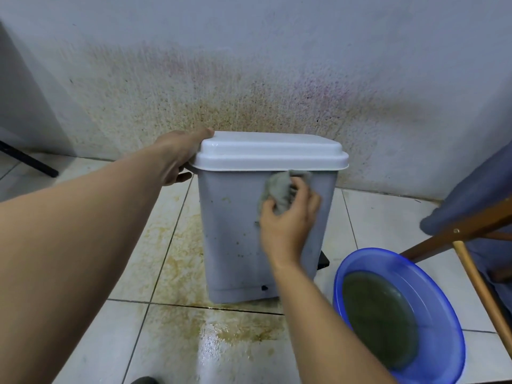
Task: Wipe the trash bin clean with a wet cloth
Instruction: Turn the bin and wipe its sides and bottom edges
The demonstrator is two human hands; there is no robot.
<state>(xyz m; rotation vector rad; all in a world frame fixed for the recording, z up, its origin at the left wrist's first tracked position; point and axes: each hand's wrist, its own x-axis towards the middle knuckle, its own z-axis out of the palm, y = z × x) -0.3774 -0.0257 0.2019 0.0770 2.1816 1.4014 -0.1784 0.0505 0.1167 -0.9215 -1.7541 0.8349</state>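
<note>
A pale grey trash bin [232, 239] with a white lid [271, 153] stands on the tiled floor against the wall. Dark specks dot its front face. My left hand [177, 156] grips the lid's left edge, fingers over the top and thumb under the rim. My right hand [288, 217] holds a crumpled grey cloth [279, 189] pressed against the upper front of the bin, just under the lid rim.
A blue plastic basin [399, 317] with murky greenish water sits on the floor at the right. A wooden-framed chair with blue fabric [471, 217] stands at the far right. The wall [249, 87] and the floor tiles [177, 259] carry yellowish stains, and the floor near me is wet.
</note>
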